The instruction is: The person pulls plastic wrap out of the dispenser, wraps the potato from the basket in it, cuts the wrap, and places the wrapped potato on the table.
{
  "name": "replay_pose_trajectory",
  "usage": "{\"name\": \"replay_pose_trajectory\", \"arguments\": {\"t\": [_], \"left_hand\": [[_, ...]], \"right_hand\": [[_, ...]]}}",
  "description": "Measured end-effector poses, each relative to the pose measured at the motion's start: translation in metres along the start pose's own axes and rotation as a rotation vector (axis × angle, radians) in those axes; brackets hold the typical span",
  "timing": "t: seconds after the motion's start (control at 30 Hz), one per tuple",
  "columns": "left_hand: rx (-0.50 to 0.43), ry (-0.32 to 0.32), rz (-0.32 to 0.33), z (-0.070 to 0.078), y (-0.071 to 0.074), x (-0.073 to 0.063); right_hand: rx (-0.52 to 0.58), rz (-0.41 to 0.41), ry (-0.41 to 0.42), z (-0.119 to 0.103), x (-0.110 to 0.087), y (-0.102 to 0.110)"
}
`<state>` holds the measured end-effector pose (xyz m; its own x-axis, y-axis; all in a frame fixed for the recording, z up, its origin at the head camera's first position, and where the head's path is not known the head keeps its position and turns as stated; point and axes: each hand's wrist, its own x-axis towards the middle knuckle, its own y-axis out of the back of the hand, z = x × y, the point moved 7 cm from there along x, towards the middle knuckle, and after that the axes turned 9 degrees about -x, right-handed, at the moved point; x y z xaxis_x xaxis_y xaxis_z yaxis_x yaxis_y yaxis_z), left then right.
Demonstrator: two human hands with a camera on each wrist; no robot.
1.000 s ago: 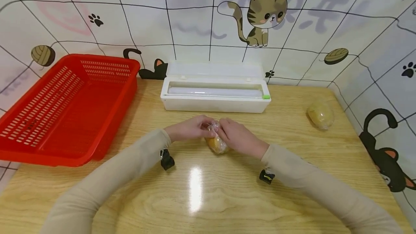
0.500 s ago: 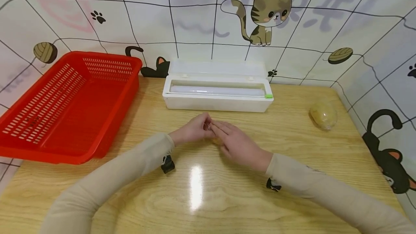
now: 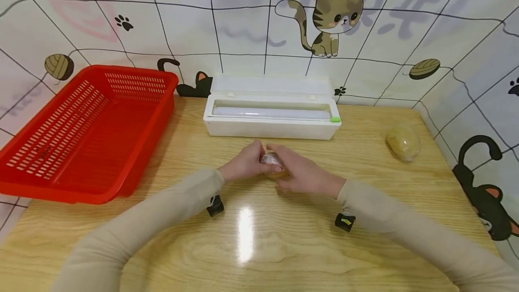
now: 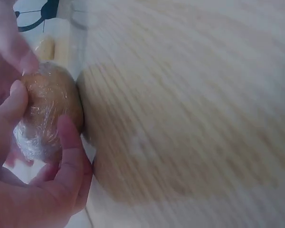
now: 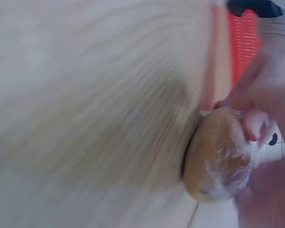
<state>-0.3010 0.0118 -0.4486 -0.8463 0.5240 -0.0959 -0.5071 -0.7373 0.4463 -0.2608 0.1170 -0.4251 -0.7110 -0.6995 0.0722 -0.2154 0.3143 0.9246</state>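
Note:
Near the middle of the table, both hands hold an orange-brown oval item wrapped in clear cling film. What the item is inside the film cannot be told. My left hand grips its left side; in the left wrist view, thumb and fingers curl round the wrapped item. On the other side, my right hand holds it with thumb and fingers apart around it. Wrinkled film bunches on the side of the wrapped item facing the hands in the right wrist view. The right hand is blurred and partly cut off there.
Behind the hands stands a white cling film box, its lid up and a film roll inside. At the left is a red plastic basket. A yellow film-wrapped item lies on the wooden table at the right.
Half a second ago the right hand's fingers lay over the wrapped item, mostly hiding it; now that hand holds its right side and the item shows between both hands.

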Motion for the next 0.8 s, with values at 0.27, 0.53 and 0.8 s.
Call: {"name": "replay_pose_trajectory", "arguments": {"t": [0.27, 0.53, 0.8], "left_hand": [[0.408, -0.056, -0.022, 0.016, -0.011, -0.011], [0.646, -0.037, -0.167, 0.021, -0.026, -0.017], [0.528, -0.141, -0.203, 0.016, -0.04, -0.011]], "right_hand": [[-0.125, -0.065, -0.078, 0.012, 0.002, -0.012], [-0.092, -0.008, -0.105, 0.01, 0.011, -0.009], [-0.294, 0.035, -0.17, 0.003, 0.016, -0.01]]}}
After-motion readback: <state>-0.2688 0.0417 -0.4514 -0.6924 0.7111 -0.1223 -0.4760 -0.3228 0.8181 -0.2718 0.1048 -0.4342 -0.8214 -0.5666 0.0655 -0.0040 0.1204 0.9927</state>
